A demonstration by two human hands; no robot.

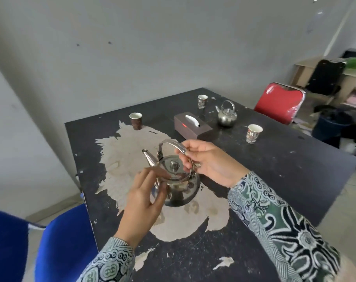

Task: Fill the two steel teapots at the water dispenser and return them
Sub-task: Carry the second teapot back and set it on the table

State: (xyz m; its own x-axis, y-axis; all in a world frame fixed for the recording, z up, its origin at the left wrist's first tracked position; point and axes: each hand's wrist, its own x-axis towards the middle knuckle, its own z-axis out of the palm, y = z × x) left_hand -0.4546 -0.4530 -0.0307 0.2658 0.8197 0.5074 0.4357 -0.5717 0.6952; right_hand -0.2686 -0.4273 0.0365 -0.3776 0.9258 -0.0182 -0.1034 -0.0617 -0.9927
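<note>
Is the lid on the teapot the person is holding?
Yes, the lid sits on the near teapot, knob up. The right hand grips the handle; the left hand touches its side.

Your left hand (144,197) covers the near teapot's (178,185) left flank, and your right hand (208,162) hides the handle's right end. Whether the pot sits on the table (264,180) cannot be told. The blue chair (51,241) is cut off at lower left. Clutter (335,123) at the right edge is too blurred to identify.
</note>
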